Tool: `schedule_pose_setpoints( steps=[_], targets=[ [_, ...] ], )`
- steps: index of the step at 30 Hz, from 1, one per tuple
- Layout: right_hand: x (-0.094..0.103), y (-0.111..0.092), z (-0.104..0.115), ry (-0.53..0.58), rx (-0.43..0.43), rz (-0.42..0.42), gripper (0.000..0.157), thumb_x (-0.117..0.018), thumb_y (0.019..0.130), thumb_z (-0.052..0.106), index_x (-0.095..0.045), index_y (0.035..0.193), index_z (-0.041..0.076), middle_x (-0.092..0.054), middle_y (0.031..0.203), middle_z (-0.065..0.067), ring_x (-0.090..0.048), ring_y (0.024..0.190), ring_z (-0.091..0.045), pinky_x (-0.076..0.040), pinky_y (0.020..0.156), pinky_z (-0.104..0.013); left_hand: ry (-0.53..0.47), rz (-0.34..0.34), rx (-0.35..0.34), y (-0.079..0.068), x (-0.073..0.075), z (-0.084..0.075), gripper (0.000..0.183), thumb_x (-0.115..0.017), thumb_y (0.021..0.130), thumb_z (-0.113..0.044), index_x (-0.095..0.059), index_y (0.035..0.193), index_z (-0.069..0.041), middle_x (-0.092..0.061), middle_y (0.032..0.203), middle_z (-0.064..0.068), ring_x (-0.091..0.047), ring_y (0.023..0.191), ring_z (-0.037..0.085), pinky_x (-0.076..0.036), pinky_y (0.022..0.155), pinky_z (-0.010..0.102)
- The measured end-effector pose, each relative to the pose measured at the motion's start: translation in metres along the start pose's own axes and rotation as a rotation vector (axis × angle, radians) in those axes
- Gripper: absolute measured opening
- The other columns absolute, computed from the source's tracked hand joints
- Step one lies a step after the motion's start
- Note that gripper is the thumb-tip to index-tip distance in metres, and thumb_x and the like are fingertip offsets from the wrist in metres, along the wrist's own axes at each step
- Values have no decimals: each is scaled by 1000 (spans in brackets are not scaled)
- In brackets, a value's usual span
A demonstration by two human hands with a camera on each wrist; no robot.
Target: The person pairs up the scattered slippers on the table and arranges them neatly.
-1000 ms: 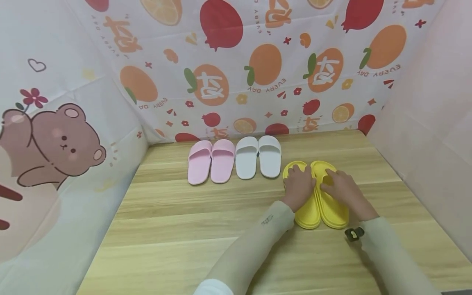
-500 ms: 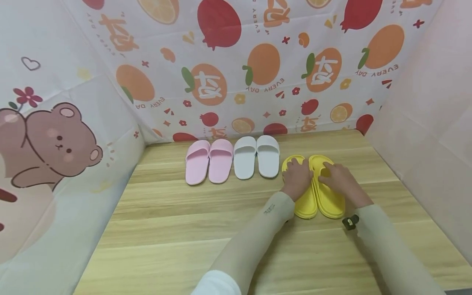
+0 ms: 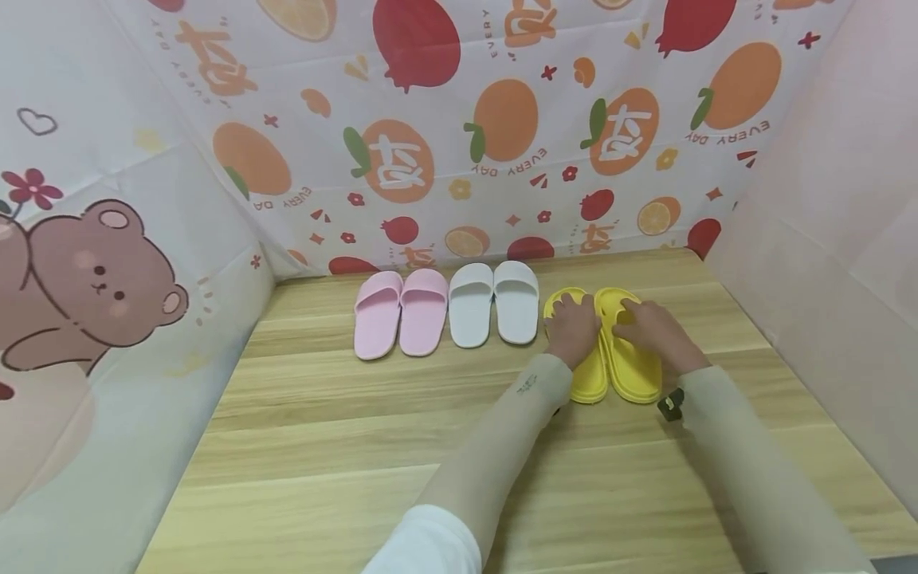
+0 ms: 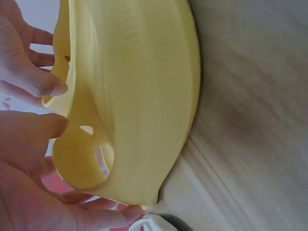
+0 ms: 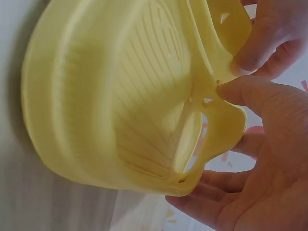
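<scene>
A pair of yellow slippers lies side by side on the wooden surface, toes toward the back wall. My left hand [image 3: 574, 331] grips the strap of the left yellow slipper [image 3: 590, 384]. Over the right yellow slipper [image 3: 637, 373], my right hand [image 3: 661, 333] holds its strap the same way. In the left wrist view, the left hand's thumb lies on the strap edge and its fingers reach round the outer side of the slipper [image 4: 139, 96]. The right wrist view has the right thumb on the strap's inner edge, fingers spread along the outside of the slipper [image 5: 86, 106].
Left of the yellow pair stand white slippers [image 3: 516, 315], then pink slippers [image 3: 376, 327], both near the back. A fruit-print cloth [image 3: 459, 119] hangs behind the wooden surface [image 3: 323, 462]. A bear-print cloth [image 3: 107, 271] borders the left, a pale cloth [image 3: 832, 279] the right.
Both hands have slid the yellow slippers away from me toward the back wall, close beside the white pair. The hands keep their hold. The head view has shifted slightly.
</scene>
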State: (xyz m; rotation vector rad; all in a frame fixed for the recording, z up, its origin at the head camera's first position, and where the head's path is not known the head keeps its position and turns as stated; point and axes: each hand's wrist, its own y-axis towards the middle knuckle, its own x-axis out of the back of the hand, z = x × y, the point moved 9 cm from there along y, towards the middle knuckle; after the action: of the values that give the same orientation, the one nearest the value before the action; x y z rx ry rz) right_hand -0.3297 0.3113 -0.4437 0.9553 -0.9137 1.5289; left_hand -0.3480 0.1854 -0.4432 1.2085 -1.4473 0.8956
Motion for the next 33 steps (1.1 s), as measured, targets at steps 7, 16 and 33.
schedule_pose_setpoints(
  steps=[7,16,33],
  targets=[
    [1,14,-4,-11,-42,28,71,-58,96,32,-37,149,-11,-48,139,-40,-48,127,-54,-39,107,-63,-21,25,-5,13,1,4,41,-52,104,-41,-53,141,-24,-55,134,11,-56,121,28,-55,91,49],
    [-1,32,-8,-18,-74,40,72,-58,96,33,-35,151,-8,-45,142,-40,-45,130,-54,-38,108,-63,-44,32,-13,32,-5,9,45,-52,104,-43,-51,144,-25,-52,138,13,-54,124,30,-54,93,51],
    [1,56,-24,21,-116,68,72,-57,99,34,-31,154,-4,-41,148,-36,-38,138,-51,-30,115,-62,-97,62,-28,53,-10,9,44,-49,105,-40,-49,146,-23,-49,142,14,-50,130,32,-51,98,55]
  ],
)
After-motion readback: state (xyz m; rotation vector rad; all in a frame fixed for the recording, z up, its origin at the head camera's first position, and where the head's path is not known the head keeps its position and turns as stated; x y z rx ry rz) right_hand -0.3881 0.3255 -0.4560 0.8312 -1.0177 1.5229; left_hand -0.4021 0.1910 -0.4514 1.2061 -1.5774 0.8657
